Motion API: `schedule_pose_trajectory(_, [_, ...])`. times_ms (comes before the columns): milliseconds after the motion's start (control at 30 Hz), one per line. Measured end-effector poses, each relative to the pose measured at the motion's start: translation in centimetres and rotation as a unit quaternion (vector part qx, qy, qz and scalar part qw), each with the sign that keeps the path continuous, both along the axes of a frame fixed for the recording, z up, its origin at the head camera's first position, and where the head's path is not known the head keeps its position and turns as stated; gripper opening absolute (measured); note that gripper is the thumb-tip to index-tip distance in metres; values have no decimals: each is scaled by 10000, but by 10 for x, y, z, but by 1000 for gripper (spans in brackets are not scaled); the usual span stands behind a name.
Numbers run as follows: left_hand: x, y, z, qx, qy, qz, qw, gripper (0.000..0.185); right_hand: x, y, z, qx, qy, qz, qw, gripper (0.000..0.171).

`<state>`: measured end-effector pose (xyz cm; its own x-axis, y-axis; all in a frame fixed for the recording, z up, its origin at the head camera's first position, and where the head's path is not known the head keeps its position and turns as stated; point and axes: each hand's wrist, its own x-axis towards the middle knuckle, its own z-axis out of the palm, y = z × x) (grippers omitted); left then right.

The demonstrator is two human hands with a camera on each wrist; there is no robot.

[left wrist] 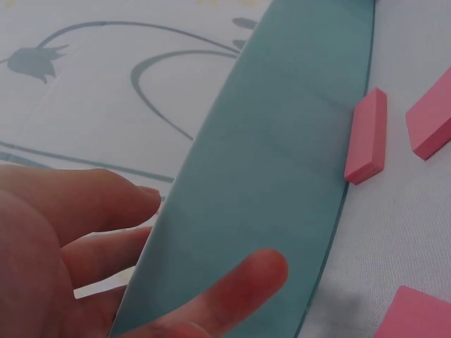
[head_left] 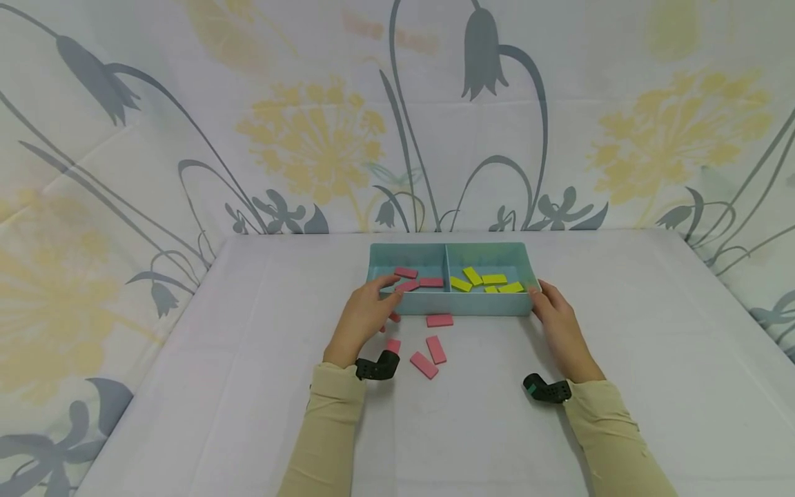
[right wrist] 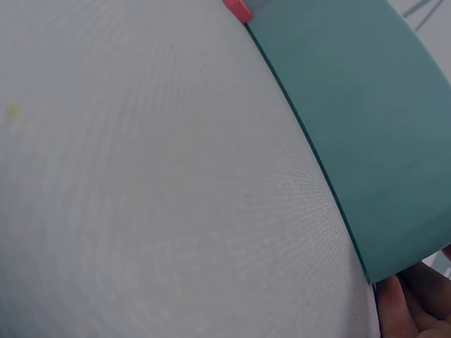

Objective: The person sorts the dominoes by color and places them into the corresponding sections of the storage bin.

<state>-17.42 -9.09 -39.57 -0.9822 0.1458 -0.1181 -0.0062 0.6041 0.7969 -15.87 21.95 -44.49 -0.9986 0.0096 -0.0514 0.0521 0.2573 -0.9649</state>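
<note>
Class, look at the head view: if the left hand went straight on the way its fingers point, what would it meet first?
The left hand would probably meet the nearest pink block inside the left compartment of the box, though the hand's height is unclear.

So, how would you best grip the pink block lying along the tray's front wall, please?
I'd pinch the pink block by its short ends, from above: it lies flat, one long side close against the tray, while both ends look free.
</note>
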Motion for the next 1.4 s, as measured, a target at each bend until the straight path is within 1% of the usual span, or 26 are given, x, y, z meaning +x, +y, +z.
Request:
schedule_pose_trajectory(267, [0,-1,-1,111,161,-87,9998,43,0,0,1,-8,-32,1,10000,70])
schedule_pose_trajectory(433, [1,-2,1,255,227,-55,9994,39,0,-1,2,-9,-46,-12,10000,70])
schedule_pose_trajectory(667, [2,-1,3,449,563,-50,9974,30,0,-1,2,26,-66,-34,10000,70])
schedule_pose_trajectory(767, [2,0,4,393,705,-120,9967,28,0,0,1,11,-105,-49,9999,71])
schedule_pose_trajectory(1033, [2,3,8,34,1118,-273,9933,26,0,0,0,-10,-86,-57,9999,70])
schedule_pose_trajectory(1167, [2,3,10,-50,1161,-302,9928,25,0,0,0,6,-93,-64,9999,71])
schedule_pose_trajectory(1400, [3,3,12,-56,1201,-329,9922,25,-1,-1,1,-34,-82,-83,9999,71])
